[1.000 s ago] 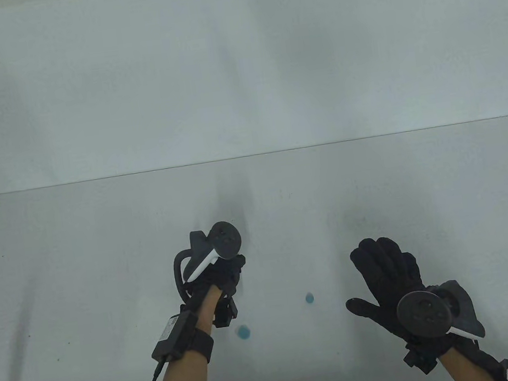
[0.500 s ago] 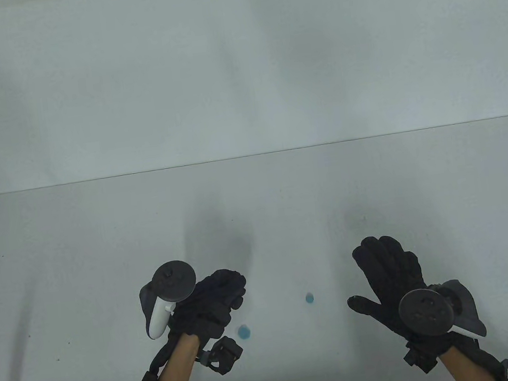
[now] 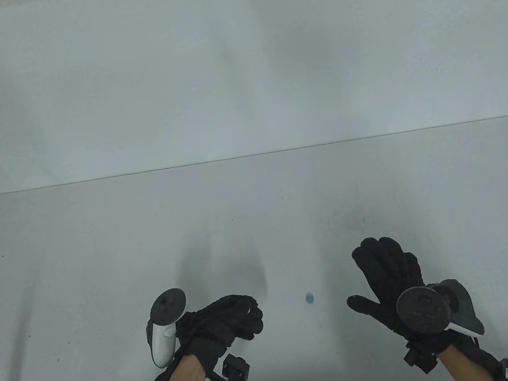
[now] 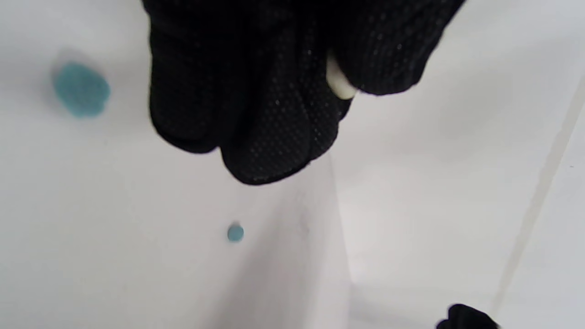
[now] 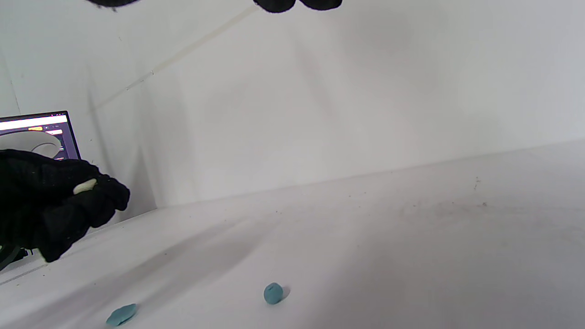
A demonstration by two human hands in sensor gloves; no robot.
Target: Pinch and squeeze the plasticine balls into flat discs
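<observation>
My left hand (image 3: pixel 250 317) is curled, a little above the table, and pinches a small white plasticine piece (image 4: pixel 339 85) between thumb and fingers; the piece also shows in the right wrist view (image 5: pixel 85 186). A flattened blue disc (image 4: pixel 81 89) lies on the table under that hand, hidden in the table view and visible in the right wrist view (image 5: pixel 121 315). A small blue ball (image 3: pixel 310 298) sits between the hands, also in the left wrist view (image 4: pixel 235 233) and the right wrist view (image 5: pixel 273 293). My right hand (image 3: pixel 383 267) is open with fingers spread, right of the ball, holding nothing.
The white table (image 3: pixel 103 246) meets a white back wall along its far edge (image 3: pixel 249 155). A lit laptop screen (image 5: pixel 36 132) stands beyond the left hand in the right wrist view.
My left hand has moved back toward the near edge and to the right, turning over, and now covers the blue disc in the table view. The right hand has stayed put.
</observation>
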